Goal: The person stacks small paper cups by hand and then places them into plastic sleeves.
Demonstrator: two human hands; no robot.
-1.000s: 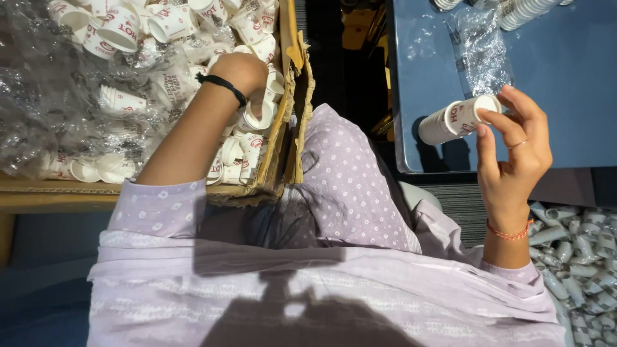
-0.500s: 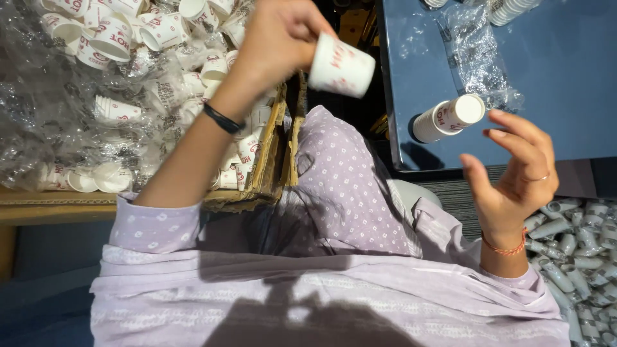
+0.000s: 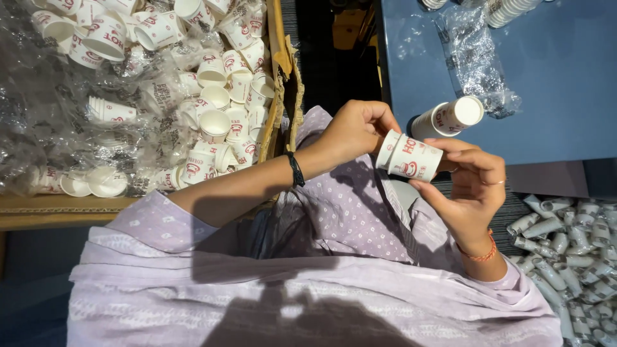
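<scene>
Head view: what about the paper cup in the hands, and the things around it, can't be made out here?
- Paper cup: its inside is turned away; the left hand covers its rim end.
- Right hand: the cup hides its fingertips.
- Cup stack on the blue table: count too small to tell.
- Cardboard box: cut off by the top edge.

Matt paper cup (image 3: pixel 411 159), crinkled glossy plastic wrap (image 3: pixel 479 54)

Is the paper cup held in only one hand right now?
No, both the left hand and the right hand grip the paper cup.
</scene>
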